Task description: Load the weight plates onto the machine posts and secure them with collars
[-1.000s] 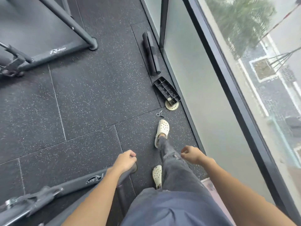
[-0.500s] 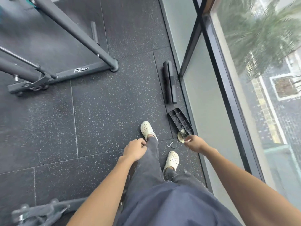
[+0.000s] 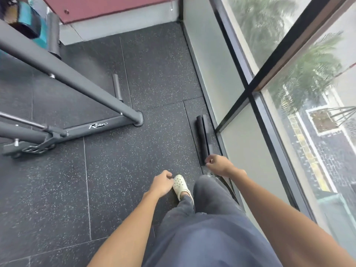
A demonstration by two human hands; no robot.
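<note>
Hands hang loosely curled, empty — left hand point(image 3: 161, 183) beside a white clog point(image 3: 180, 186), right hand point(image 3: 218, 165) at the near end of 2 black weight plates point(image 3: 202, 137) standing on edge, long axis running away along the window wall point(image 3: 212, 64).

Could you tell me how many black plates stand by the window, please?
2: the room-side plate and the glass-side plate beside it, both on the floor; more may be hidden.

left hand point(image 3: 160, 183): lower centre of frame, fingers loosely curled, held nothing | right hand point(image 3: 218, 164): right of centre, slightly higher, loosely curled, held nothing | forearms: bare, extended forward and down
</note>
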